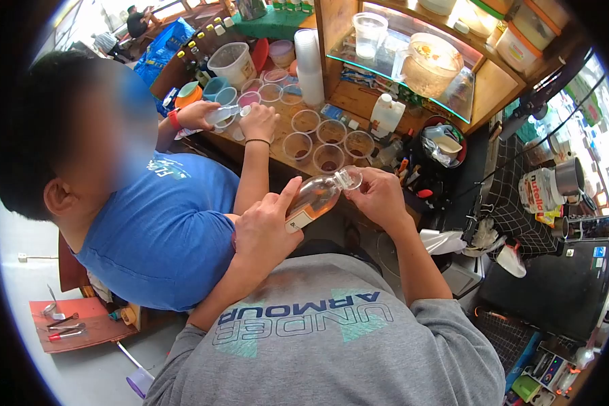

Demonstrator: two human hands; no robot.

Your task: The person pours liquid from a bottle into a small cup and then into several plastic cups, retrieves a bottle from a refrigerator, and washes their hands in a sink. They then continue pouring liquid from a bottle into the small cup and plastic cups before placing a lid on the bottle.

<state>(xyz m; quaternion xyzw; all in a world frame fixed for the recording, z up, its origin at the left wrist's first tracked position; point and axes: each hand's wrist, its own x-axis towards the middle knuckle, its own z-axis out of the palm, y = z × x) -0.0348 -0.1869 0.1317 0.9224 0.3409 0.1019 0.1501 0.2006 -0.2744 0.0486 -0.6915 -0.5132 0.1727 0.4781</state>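
Observation:
My left hand [267,227] grips the body of a small clear plastic bottle [316,196] holding orange-brown liquid, tilted with its neck up to the right. My right hand [379,196] pinches the bottle's neck and cap at the top. Just beyond the bottle stand several clear plastic cups [329,158] with dark liquid at the bottom, on a wooden counter [287,122]. A person in a blue shirt [162,230] sits close on my left, both hands at the counter on a small clear bottle [222,114].
A stack of cups [310,64] and a white tub [234,64] stand farther back. A glass case [413,64] holds a jug. A white bottle [388,114], a Nutella jar [538,189] and a black appliance [555,284] are to the right.

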